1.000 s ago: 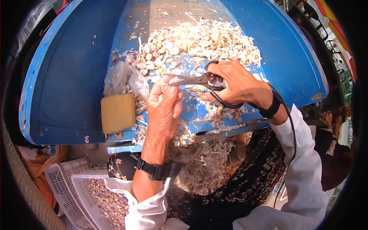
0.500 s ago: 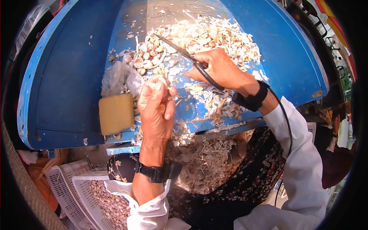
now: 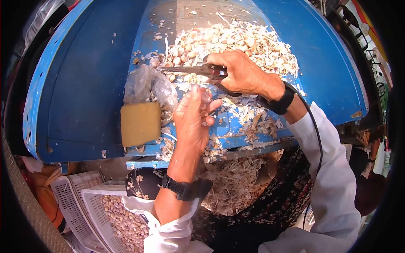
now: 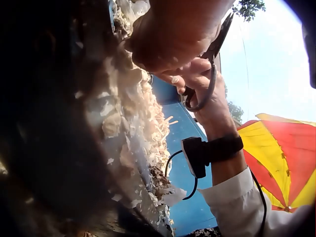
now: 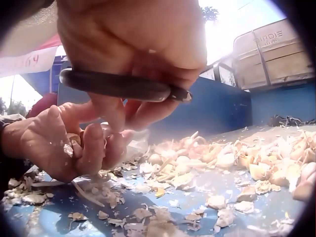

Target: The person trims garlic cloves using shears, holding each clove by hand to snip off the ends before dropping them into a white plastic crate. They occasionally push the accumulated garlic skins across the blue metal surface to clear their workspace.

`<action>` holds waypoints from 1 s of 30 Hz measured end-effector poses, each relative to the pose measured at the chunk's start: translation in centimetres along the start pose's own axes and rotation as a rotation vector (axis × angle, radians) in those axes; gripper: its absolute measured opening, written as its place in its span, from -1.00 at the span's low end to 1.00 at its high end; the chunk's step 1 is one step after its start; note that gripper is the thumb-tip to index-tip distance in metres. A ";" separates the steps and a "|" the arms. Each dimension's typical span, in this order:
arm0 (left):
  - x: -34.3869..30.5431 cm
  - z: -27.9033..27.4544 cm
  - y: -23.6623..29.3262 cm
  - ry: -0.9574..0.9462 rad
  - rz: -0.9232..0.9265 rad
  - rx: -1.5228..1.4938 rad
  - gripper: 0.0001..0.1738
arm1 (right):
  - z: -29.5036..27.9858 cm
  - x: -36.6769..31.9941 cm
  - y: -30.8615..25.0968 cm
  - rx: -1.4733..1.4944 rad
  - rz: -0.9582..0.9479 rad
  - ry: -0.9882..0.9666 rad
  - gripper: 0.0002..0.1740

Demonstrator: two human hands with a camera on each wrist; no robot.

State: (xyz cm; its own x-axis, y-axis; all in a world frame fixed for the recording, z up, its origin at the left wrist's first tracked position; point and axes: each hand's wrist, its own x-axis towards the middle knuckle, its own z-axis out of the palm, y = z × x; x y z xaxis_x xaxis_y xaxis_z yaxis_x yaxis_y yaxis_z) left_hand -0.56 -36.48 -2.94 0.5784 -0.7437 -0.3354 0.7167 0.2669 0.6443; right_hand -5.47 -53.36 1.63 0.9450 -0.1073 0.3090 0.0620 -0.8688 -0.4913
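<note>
In the head view my right hand (image 3: 249, 76) grips dark scissors (image 3: 185, 69), their blades together and pointing left across the near edge of the garlic pile (image 3: 236, 40). A loop of the scissors handle (image 5: 118, 86) shows below the right hand in the right wrist view. My left hand (image 3: 192, 122) is palm up just below the blades, thumb raised and fingers partly curled. Small pale garlic cloves (image 5: 74, 143) sit within its curled fingers in the right wrist view. In the left wrist view the scissors (image 4: 210, 94) stand partly behind the left hand.
A yellow sponge-like block (image 3: 141, 124) and a crumpled clear plastic bag (image 3: 149, 86) lie left of the left hand on the blue surface (image 3: 93, 84). Papery skins (image 3: 257, 122) litter the near edge. A white basket (image 3: 95, 202) of pinkish cloves stands lower left.
The scissors left the left fingertips, swung up over the pile, then came back down to point left. The left thumb has risen and its fingers have spread somewhat. The head view shifted slightly.
</note>
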 end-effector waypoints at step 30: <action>-0.9 -0.4 -0.6 0.004 0.025 -0.347 -0.83 | 2.5 2.2 4.0 0.027 0.431 0.052 -0.85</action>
State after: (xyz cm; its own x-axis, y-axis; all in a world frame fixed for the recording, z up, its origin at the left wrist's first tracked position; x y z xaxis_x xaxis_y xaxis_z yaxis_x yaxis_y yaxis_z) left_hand -1.33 -35.71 -3.27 0.5982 -0.7321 -0.3258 0.7919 0.4779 0.3802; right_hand -2.29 -55.86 -1.72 0.8690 -0.4823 0.1107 -0.3260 -0.7262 -0.6053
